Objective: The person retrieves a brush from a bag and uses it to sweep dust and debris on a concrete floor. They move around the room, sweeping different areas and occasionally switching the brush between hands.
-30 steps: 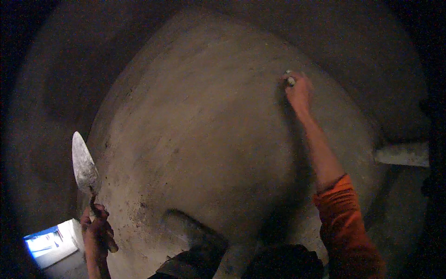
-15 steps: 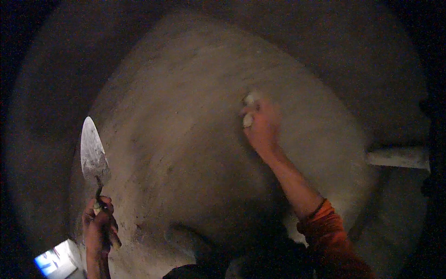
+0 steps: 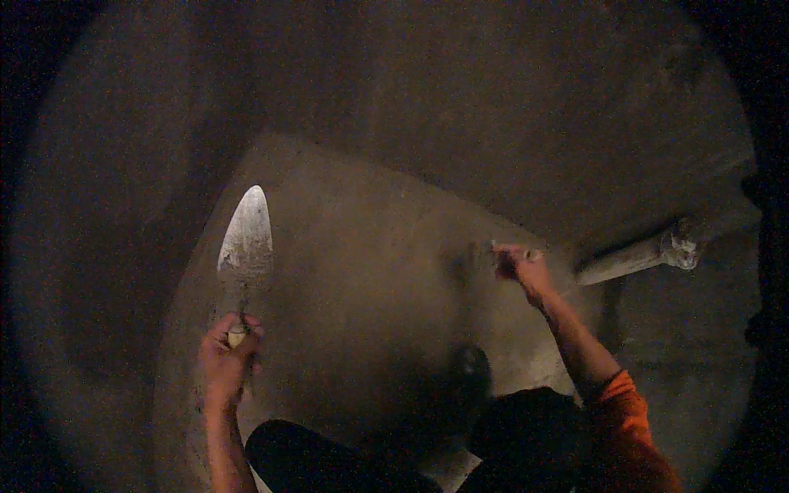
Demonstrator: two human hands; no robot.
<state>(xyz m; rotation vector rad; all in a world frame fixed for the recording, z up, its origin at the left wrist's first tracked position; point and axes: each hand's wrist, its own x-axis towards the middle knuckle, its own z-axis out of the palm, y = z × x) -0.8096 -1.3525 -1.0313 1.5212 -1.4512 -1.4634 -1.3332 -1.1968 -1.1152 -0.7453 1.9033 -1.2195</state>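
My left hand (image 3: 232, 353) is closed round the pale handle of a trowel (image 3: 248, 234). Its pointed metal blade, smeared with grey, points up and away from me. On the far right of a smooth grey plastered floor (image 3: 353, 271), my right hand (image 3: 523, 269) is closed on a pale-handled tool (image 3: 531, 255). The working end of that tool is blurred and dark, so I cannot make out its kind. It is held low, close to the floor surface; whether it touches is unclear.
A pale pipe (image 3: 625, 260) with a rough, lumpy end sticks out from the right, just past my right hand. Grey walls (image 3: 394, 90) rise beyond the floor's far edges. My dark-clothed knees (image 3: 526, 427) are at the bottom, and the light is dim.
The view has shifted, showing more wall and pipe. My right hand has moved right and nearer the pipe. The trowel in my left hand appears further right. A bright screen at lower left is gone from view.
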